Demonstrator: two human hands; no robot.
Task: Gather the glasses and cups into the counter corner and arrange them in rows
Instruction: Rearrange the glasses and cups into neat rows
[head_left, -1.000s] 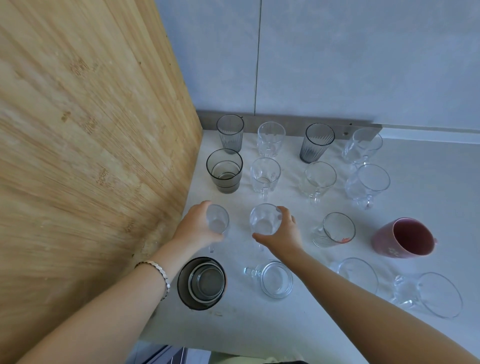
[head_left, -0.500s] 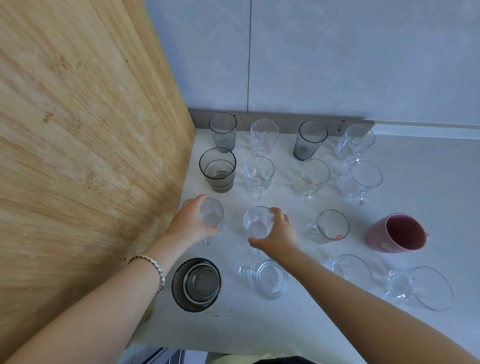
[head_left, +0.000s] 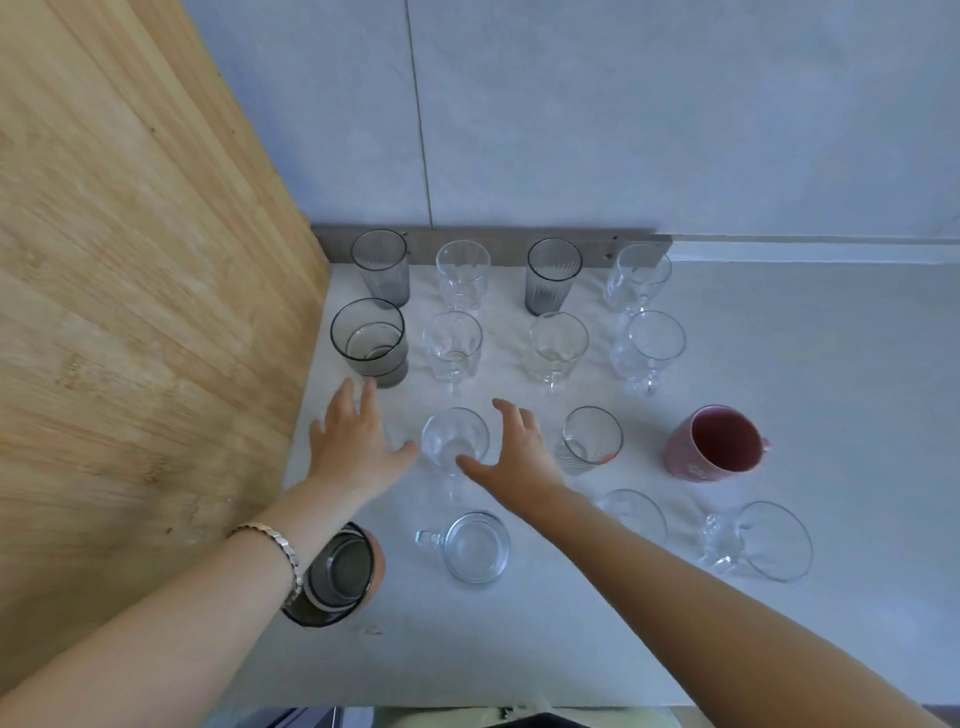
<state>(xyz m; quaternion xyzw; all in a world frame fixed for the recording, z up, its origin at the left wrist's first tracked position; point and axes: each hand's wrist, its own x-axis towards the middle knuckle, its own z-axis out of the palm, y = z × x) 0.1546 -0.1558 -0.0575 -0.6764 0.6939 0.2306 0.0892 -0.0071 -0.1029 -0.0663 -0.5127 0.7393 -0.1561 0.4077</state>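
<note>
**Both hands open over the third row**

Nearest the camera, a stacked dark tumbler (head_left: 340, 571) stands at the counter's (head_left: 810, 384) front left. It is half hidden behind the left wrist and its metal bracelet (head_left: 275, 545). Just right of it sits a clear glass mug (head_left: 478, 548), handle pointing left. A clear cup (head_left: 636, 512) peeks out from behind the right forearm, and a wide clear mug (head_left: 769, 540) closes that line on the right.

One row up come the hands. The left hand (head_left: 358, 447) lies flat close to the wood panel (head_left: 130, 312), fingers straight and fanned wide, gripping nothing that shows. The right hand (head_left: 519, 452) is just as loose, fingers spread and thumb stretched left. Between the two stands an upright clear glass (head_left: 454, 436). The thumb overlaps its near rim, but actual contact cannot be told.

Right of that hand is a red-marked glass (head_left: 592, 439), and the pink mug (head_left: 714, 444) sits well apart.

Further back is a tidy row of four: a smoked tumbler (head_left: 369, 343) with a second glass nested inside, then the three handled clear glasses (head_left: 556, 345).

Last comes the back row, tight against the grey strip (head_left: 498, 240) under the wall. It runs left ribbed tumbler (head_left: 382, 267), back clear glass (head_left: 462, 275), right ribbed tumbler (head_left: 550, 275), end clear glass (head_left: 636, 275).
</note>
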